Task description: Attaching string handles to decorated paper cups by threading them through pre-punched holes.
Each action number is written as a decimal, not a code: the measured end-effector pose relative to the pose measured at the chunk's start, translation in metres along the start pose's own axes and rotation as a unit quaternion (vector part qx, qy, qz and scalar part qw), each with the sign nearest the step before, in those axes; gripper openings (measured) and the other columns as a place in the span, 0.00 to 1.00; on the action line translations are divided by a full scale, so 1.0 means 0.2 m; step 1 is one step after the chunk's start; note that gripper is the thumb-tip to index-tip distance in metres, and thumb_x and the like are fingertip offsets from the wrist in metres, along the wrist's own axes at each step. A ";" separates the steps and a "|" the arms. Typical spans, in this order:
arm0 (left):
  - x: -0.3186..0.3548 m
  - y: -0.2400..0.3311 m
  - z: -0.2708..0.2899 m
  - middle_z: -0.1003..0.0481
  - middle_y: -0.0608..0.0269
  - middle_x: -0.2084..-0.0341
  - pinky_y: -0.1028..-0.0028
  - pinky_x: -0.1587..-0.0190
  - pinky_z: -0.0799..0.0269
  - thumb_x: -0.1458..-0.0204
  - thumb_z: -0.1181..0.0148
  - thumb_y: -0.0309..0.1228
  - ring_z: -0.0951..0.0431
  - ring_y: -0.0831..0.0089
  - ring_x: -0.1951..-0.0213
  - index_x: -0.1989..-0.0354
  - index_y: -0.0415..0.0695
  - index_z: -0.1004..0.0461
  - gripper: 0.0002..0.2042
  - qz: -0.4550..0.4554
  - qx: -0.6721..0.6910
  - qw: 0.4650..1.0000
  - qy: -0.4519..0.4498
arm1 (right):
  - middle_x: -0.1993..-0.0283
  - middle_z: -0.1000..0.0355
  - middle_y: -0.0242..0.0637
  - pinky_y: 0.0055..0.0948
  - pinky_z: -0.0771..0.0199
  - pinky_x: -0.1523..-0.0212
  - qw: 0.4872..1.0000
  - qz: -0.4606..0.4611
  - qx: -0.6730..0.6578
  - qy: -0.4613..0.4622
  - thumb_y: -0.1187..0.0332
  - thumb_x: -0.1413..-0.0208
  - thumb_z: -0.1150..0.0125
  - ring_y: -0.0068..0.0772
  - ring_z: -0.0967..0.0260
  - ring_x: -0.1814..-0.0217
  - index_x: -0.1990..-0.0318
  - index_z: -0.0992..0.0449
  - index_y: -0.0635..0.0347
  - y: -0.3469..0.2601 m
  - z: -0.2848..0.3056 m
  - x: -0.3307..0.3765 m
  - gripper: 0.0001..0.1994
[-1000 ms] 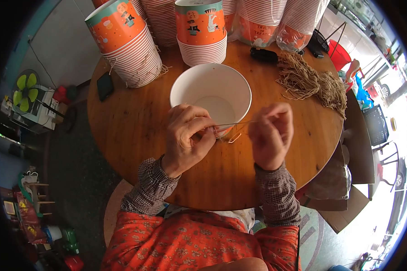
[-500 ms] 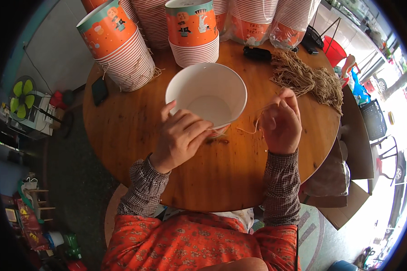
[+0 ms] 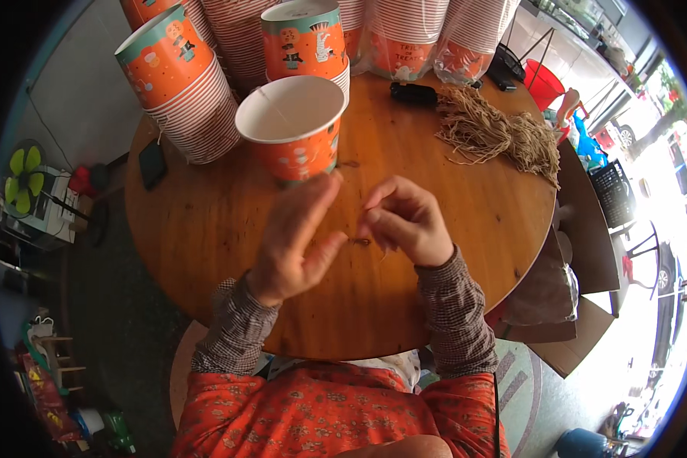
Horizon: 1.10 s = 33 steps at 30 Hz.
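Observation:
An orange-and-teal paper bucket with a white inside stands just beyond my left hand, its mouth tilted a little. My left hand is open, fingers stretched out and thumb apart, slightly blurred, and holds nothing. To its right, my right hand is closed in a pinch over the table. A thin strand of twine shows faintly below its fingers; most of it is hidden. A fine line also crosses the bucket's white inside. Farther off to the right lies a bundle of tan twine.
A stack of matching buckets leans at the left, strands hanging from it; another stack rises behind the single bucket. Bagged stacks line the back. A phone and a black object lie on the round wooden table.
The bucket has gone from my left hand to a spot farther away and to the left. My left hand has let go and opened. My right hand has come inward and lower.

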State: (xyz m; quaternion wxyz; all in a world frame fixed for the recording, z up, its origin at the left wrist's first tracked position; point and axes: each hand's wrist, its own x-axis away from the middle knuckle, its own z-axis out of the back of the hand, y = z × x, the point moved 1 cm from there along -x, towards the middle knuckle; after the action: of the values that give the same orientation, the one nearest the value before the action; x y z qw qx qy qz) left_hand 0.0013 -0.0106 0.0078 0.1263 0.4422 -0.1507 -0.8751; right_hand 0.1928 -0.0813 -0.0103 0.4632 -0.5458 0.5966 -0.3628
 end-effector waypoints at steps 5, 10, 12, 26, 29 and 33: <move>0.04 0.02 -0.09 0.24 0.55 0.54 0.62 0.47 0.32 0.52 0.35 0.25 0.26 0.59 0.50 0.41 0.39 0.34 0.27 0.023 -0.001 0.999 -0.034 | 0.69 0.26 0.30 0.12 0.37 0.78 0.999 0.023 -0.006 -0.022 0.76 0.39 0.44 0.11 0.34 0.75 0.58 0.31 0.61 0.02 0.00 -0.01 0.04; 0.04 0.02 -0.14 0.23 0.58 0.63 0.70 0.60 0.27 0.51 0.35 0.25 0.21 0.66 0.62 0.43 0.39 0.32 0.25 0.085 0.021 0.995 -0.050 | 0.67 0.26 0.30 0.13 0.33 0.75 0.997 0.000 0.064 -0.047 0.76 0.41 0.43 0.14 0.32 0.73 0.59 0.31 0.61 0.03 0.06 -0.03 0.05; 0.06 0.00 -0.17 0.23 0.58 0.64 0.73 0.64 0.26 0.50 0.36 0.24 0.20 0.68 0.65 0.44 0.39 0.31 0.23 0.145 0.114 0.981 -0.053 | 0.67 0.26 0.31 0.14 0.33 0.76 0.996 -0.009 0.079 -0.039 0.77 0.41 0.43 0.14 0.33 0.74 0.59 0.31 0.61 0.04 0.06 -0.03 0.06; 0.10 -0.06 -0.21 0.22 0.64 0.72 0.82 0.72 0.27 0.41 0.43 0.26 0.21 0.80 0.73 0.59 0.38 0.25 0.06 0.309 0.342 0.886 -0.041 | 0.56 0.27 0.42 0.41 0.27 0.58 0.682 0.074 0.630 0.365 0.70 0.47 0.42 0.48 0.28 0.56 0.59 0.22 0.59 0.18 0.98 -0.07 0.09; 0.10 -0.07 -0.19 0.22 0.65 0.70 0.83 0.70 0.27 0.41 0.43 0.27 0.21 0.80 0.70 0.61 0.38 0.25 0.06 0.308 0.372 0.875 -0.030 | 0.46 0.34 0.42 0.45 0.28 0.55 0.655 -0.095 0.658 0.358 0.64 0.44 0.47 0.52 0.30 0.53 0.57 0.26 0.58 0.17 1.03 -0.09 0.11; 0.11 -0.11 -0.17 0.21 0.63 0.68 0.82 0.68 0.26 0.43 0.41 0.27 0.21 0.80 0.69 0.61 0.38 0.25 0.06 0.315 0.432 0.845 -0.026 | 0.47 0.34 0.45 0.46 0.28 0.55 0.625 -0.112 0.692 0.342 0.65 0.44 0.48 0.54 0.29 0.54 0.57 0.27 0.59 0.19 0.99 -0.13 0.11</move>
State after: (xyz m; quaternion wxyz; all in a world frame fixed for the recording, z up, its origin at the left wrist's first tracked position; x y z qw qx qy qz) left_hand 0.0145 -0.0033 -0.0361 0.1872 0.3578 -0.6481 -0.6457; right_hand 0.3686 -0.0366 -0.1032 0.4226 0.0368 0.2192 -0.8786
